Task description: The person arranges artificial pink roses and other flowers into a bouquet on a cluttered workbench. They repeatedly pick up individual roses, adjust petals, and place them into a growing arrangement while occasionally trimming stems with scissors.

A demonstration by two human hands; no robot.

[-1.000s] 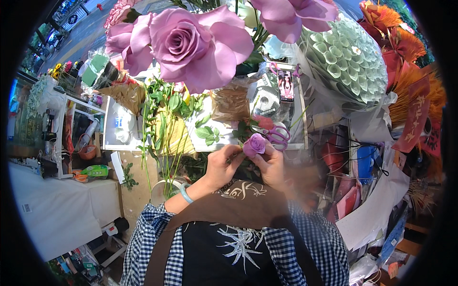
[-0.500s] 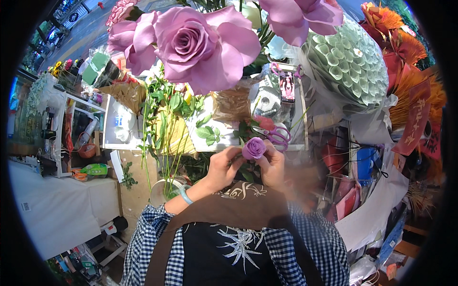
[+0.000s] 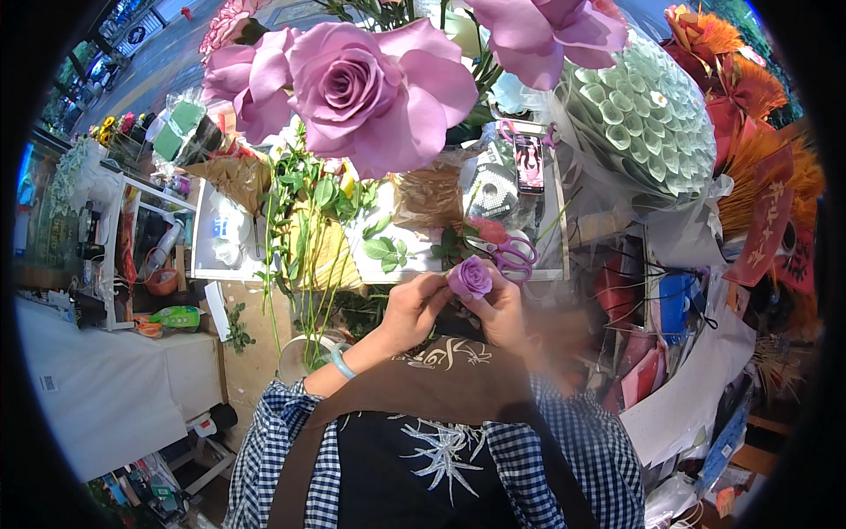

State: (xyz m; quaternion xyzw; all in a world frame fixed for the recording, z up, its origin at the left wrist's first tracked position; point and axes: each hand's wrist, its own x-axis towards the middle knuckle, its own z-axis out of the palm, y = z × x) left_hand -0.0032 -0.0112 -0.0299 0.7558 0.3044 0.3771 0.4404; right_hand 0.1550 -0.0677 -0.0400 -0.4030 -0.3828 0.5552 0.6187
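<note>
A small purple rose [image 3: 471, 278] is held in front of my chest, its bloom turned up. My right hand [image 3: 500, 316] grips it, with thumb and fingers closed around its right side and base. My left hand [image 3: 411, 314], a pale bracelet on its wrist, pinches at the bloom's left edge; whether a petal is between the fingertips cannot be made out. The stem is hidden. Just beyond the right hand, purple-handled scissors [image 3: 515, 258] lie on the white-edged table [image 3: 423, 263], beside a pinkish-red bundle [image 3: 487, 230].
Large lilac roses [image 3: 370, 93] loom in front, covering part of the table. Green stems [image 3: 317, 238] hang over its near edge on the left. A phone [image 3: 530, 165] lies at the back right, near a bouquet of pale green paper cones [image 3: 639, 123]. Brown wrapping [image 3: 429, 196] sits mid-table.
The rose has turned slightly in my fingers, and my right fingers have shifted a little around it. The view has moved slightly. Both hands stay in nearly the same place.
</note>
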